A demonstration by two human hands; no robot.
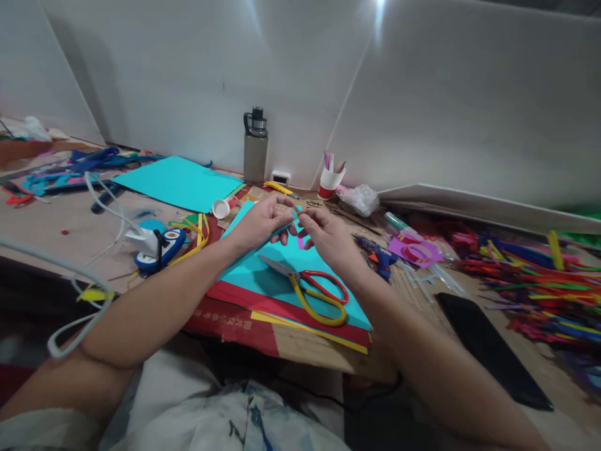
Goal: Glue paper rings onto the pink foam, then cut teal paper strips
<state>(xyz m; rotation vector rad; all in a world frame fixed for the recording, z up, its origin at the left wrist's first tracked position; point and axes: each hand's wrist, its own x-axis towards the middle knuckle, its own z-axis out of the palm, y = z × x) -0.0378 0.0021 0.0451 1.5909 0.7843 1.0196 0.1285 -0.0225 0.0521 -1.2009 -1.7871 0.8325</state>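
Observation:
My left hand [267, 219] is closed around a narrow turquoise paper strip [251, 250], which slants out below the palm. Opposite it, the fingers of my right hand [326, 235] pinch together at the strip's upper end, close to the left fingertips. What lies exactly between the fingertips is too small to make out. Beneath both hands are turquoise paper sheets [272, 291], stacked over red and yellow ones. Scissors [295, 275] with one red and one yellow handle rest on the sheets, blades partly apart and pointing left. A small magenta piece [301, 242] shows between the hands.
A bottle [256, 156] and a paper cup of pencils [330, 183] stand by the wall. To the right are a blue glue gun [382, 260], a black phone-like slab [493, 351] and colourful pipe cleaners [539, 294]. A white cable [94, 269] loops at left near a plug.

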